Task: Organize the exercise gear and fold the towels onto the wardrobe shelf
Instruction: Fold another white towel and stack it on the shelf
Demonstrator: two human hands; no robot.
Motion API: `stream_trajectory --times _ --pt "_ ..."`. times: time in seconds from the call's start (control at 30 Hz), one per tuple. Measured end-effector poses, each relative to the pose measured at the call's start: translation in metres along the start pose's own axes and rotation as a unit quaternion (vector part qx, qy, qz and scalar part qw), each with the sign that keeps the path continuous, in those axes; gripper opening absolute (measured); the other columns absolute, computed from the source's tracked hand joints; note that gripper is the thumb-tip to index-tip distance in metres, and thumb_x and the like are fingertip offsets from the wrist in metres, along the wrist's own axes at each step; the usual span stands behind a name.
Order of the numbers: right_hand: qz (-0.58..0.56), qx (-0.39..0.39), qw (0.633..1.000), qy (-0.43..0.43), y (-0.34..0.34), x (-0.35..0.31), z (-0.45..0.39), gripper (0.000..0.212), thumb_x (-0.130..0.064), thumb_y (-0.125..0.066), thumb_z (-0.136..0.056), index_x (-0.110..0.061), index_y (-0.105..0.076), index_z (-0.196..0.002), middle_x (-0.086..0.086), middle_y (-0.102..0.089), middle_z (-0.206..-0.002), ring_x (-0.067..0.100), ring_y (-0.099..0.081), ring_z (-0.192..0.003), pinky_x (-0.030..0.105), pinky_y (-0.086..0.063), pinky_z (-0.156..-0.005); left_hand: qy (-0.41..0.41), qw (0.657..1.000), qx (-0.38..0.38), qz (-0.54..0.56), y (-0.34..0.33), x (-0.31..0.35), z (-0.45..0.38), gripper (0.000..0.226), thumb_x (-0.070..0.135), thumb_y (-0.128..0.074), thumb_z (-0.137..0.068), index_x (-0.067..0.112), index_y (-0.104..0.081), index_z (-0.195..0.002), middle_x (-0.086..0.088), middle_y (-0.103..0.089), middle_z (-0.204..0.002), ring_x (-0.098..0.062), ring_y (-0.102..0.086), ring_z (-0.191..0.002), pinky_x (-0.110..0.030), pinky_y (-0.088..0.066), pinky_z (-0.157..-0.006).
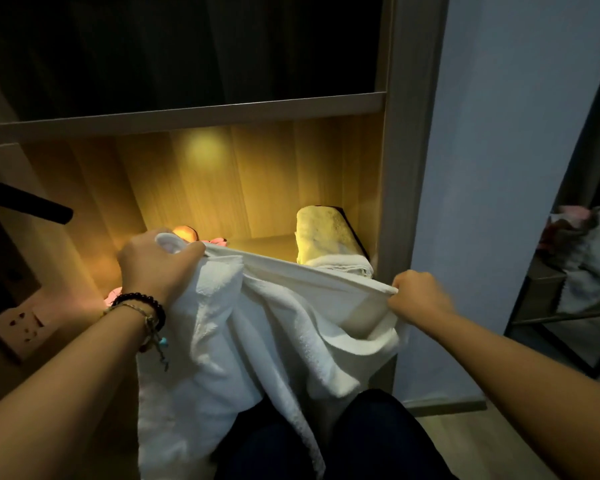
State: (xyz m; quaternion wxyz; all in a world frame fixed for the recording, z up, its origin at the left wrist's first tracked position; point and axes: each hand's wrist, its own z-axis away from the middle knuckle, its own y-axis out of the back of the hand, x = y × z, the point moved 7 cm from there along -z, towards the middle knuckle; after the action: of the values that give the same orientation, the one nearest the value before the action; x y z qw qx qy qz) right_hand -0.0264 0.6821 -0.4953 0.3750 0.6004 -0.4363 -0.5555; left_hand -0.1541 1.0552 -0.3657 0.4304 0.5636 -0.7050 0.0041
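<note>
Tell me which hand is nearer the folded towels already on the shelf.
Right. The right hand grips the white towel just below and right of the folded towels; the left hand holds the other end, well off to their left.

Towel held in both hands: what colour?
White towel, plain; seen in the head view.
</note>
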Motion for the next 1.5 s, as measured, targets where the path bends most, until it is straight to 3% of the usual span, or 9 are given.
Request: stream_trajectory --times 0.13,0.3,0.43,0.73,0.97,1.13,1.27,1.4,1.5 --pt "0.06 0.005 0.998 -0.029 0.017 0.006 -0.011 0.002 -0.012 -0.057 -0.081 -0.012 -0.056 -0.08 0.004 -0.051 -0.077 0.024 -0.055 -0.073 0.031 -0.046 -0.063 0.021 1.0 0.019 -0.01 0.002 -0.009 -0.012 0.024 0.034 -0.065 -0.072 0.011 -0.066 -0.07 -0.004 -0.061 -0.067 -0.022 -0.053 -0.065 -0.025 -0.037 -0.055" --pt "-0.015 -0.046 0.994 -0.1 0.028 0.033 -0.024 0.017 -0.009 -0.061 -0.082 -0.004 -0.051 -0.069 0.014 -0.062 -0.069 0.024 -0.067 -0.051 0.029 -0.054 -0.043 0.045 0.997 0.044 -0.033 0.009 -0.029 -0.018 0.035 0.043 -0.057 -0.063 0.009 -0.064 -0.07 -0.008 -0.061 -0.068 -0.029 -0.055 -0.069 -0.034 -0.043 -0.063" --pt "-0.124 -0.129 0.976 -0.123 0.044 0.033 -0.032 0.009 -0.004 -0.058 -0.085 0.006 -0.059 -0.084 0.023 -0.068 -0.069 0.031 -0.07 -0.056 0.039 -0.06 -0.054 0.079 0.995 0.048 -0.038 0.002 -0.045 -0.019 0.031 0.04 -0.063 -0.069 0.01 -0.066 -0.073 -0.009 -0.063 -0.072 -0.029 -0.056 -0.071 -0.034 -0.045 -0.065" --pt "-0.178 -0.223 0.94 0.188 0.101 -0.033 0.007 0.032 0.012 -0.059 -0.077 -0.014 -0.041 -0.074 0.01 -0.048 -0.084 0.023 -0.056 -0.076 0.044 -0.061 -0.065 0.183 0.98 0.011 -0.079 0.0 -0.102 -0.024 0.048 0.052 -0.052 -0.058 0.013 -0.069 -0.077 -0.01 -0.059 -0.078 -0.029 -0.051 -0.073 -0.033 -0.039 -0.067" --pt "-0.242 -0.312 0.861 0.319 0.115 -0.07 0.067 0.039 0.011 -0.049 -0.087 -0.024 -0.068 -0.086 0.001 -0.058 -0.116 0.024 -0.064 -0.105 0.041 -0.06 -0.07 0.212 0.974 0.018 -0.073 0.005 -0.12 -0.014 0.044 0.053 -0.051 -0.059 0.011 -0.065 -0.061 -0.014 -0.059 -0.064 -0.036 -0.057 -0.067 -0.034 -0.045 -0.064" --pt "-0.127 -0.226 0.914 0.312 0.123 -0.069 0.051 0.039 0.011 -0.047 -0.086 -0.02 -0.071 -0.089 -0.014 -0.063 -0.093 0.0 -0.061 -0.084 0.007 -0.048 -0.065 0.21 0.976 0.009 -0.055 0.003 -0.117 -0.013 0.041 0.049 -0.055 -0.061 0.008 -0.065 -0.065 -0.006 -0.053 -0.06 -0.024 -0.046 -0.057 -0.029 -0.034 -0.056" --pt "-0.023 -0.185 0.936 0.299 0.123 -0.061 0.047 0.036 -0.006 -0.051 -0.089 -0.028 -0.065 -0.064 -0.01 -0.06 -0.072 0.006 -0.056 -0.071 0.015 -0.048 -0.062 0.224 0.973 0.035 -0.038 0.002 -0.103 -0.015 0.039 0.044 -0.063 -0.063 0.005 -0.055 -0.058 -0.008 -0.051 -0.058 -0.029 -0.047 -0.059 -0.03 -0.037 -0.061" --pt "0.066 -0.171 0.921 0.345 0.117 -0.055 0.062 0.03 -0.04 -0.06 -0.089 -0.02 -0.062 -0.067 -0.002 -0.058 -0.077 0.01 -0.055 -0.069 0.026 -0.048 -0.064 0.225 0.973 0.048 -0.027 0.003 -0.099 -0.02 0.046 0.04 -0.068 -0.061 0.0 -0.046 -0.058 -0.01 -0.046 -0.059 -0.028 -0.043 -0.062 -0.034 -0.036 -0.065" --pt "0.132 -0.128 0.914 0.362 0.117 -0.049 0.061 0.036 -0.039 -0.052 -0.095 -0.012 -0.061 -0.072 -0.004 -0.054 -0.073 0.011 -0.05 -0.064 0.024 -0.043 -0.063 0.207 0.977 0.022 -0.048 0.003 -0.1 -0.02 0.042 0.049 -0.056 -0.059 0.007 -0.057 -0.065 -0.009 -0.054 -0.066 -0.026 -0.047 -0.061 -0.029 -0.036 -0.059"
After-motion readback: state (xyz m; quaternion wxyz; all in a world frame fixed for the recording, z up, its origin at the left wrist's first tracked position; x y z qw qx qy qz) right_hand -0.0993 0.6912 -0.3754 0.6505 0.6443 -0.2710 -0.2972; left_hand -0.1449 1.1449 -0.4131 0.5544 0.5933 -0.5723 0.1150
